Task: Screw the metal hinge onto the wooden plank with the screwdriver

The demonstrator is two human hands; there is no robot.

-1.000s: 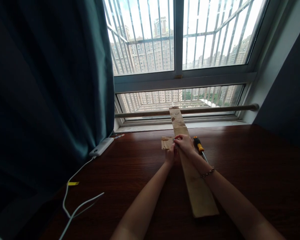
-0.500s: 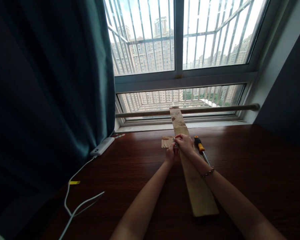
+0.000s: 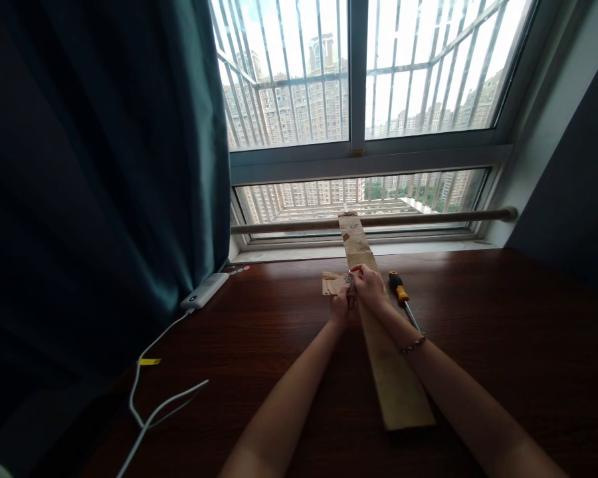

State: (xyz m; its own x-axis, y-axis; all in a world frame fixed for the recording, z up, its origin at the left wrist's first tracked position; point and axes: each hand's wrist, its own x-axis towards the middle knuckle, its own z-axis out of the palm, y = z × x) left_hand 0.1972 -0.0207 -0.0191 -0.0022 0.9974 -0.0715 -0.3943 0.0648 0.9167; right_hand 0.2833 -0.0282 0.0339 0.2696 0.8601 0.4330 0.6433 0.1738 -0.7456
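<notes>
My left hand (image 3: 339, 307) and my right hand (image 3: 369, 287) meet over the left edge of a long wooden board (image 3: 391, 372). Both are closed, fingertips together around a small metal piece (image 3: 349, 279), too small to name surely. A short wooden piece (image 3: 332, 283) with torn brown paper on it juts out to the left, partly hidden by my fingers. My right palm is above the long board. To its right lies a screwdriver (image 3: 398, 288) with a black and yellow handle, its shaft pointing towards my right wrist.
The dark wooden tabletop (image 3: 259, 318) runs up to a barred window. A horizontal rail (image 3: 428, 218) crosses behind the board's far end. On the left are a blue curtain (image 3: 199, 166), a white power strip (image 3: 205, 291) and a white cable (image 3: 149, 425).
My right fingers have shifted very slightly, and a little more of the small metal piece shows between the hands. The board and screwdriver stay in place.
</notes>
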